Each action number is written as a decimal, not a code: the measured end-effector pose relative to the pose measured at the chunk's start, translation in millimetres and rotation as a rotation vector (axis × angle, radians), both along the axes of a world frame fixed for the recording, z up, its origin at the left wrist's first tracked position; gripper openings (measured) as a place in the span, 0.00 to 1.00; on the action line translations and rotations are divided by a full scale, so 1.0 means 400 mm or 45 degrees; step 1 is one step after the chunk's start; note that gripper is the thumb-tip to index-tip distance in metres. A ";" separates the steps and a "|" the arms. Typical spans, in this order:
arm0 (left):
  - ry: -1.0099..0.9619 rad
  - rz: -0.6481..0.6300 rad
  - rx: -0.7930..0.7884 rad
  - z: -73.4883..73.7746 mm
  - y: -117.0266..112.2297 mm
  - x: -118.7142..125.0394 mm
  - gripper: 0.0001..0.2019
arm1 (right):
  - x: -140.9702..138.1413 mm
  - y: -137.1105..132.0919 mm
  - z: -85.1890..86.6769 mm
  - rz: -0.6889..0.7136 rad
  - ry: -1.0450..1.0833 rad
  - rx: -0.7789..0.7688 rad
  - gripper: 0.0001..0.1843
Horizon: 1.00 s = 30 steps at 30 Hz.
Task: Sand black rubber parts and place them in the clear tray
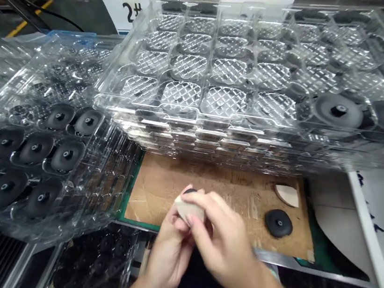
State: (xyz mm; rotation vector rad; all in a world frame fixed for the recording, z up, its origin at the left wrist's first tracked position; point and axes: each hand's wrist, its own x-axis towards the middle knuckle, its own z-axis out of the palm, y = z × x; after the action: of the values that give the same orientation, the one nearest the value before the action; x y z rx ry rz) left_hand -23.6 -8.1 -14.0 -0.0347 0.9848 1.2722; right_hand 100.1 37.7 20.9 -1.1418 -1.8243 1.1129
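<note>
My left hand [171,250] is closed around a small black part [191,191], of which only a dark edge shows above the fingers. With thumb and fingers, my right hand [222,235] pinches a pale beige piece [192,211], like folded cloth or sandpaper, against that part. The two hands meet over the front edge of a brown board [162,182]. To their right on the board lies a black rounded part [278,223] with a small raised hub. Behind it rests a loose beige sheet piece [287,195].
A tall stack of clear plastic trays [199,112] stands behind the board, with two black rounded parts [338,110] at its right. Another tray stack [76,185] on the left carries several black parts [36,147]. A white panel [371,234] borders the right side.
</note>
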 end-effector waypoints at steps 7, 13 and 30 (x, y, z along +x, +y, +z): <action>0.095 -0.145 -0.025 0.034 0.005 0.024 0.22 | -0.006 0.013 0.047 0.056 -0.110 0.030 0.12; 0.037 -0.117 -0.053 0.026 -0.006 0.014 0.29 | 0.019 -0.006 0.054 0.282 -0.045 -0.196 0.10; -0.004 -0.166 0.073 0.062 -0.004 0.029 0.26 | 0.097 -0.052 0.077 0.035 -0.299 0.188 0.13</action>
State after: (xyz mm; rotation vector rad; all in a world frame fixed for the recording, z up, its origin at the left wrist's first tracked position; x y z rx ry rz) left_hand -12.0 -9.6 10.8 0.0711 0.9326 1.1798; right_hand 138.7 16.8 51.8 -1.2035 -2.0703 0.8717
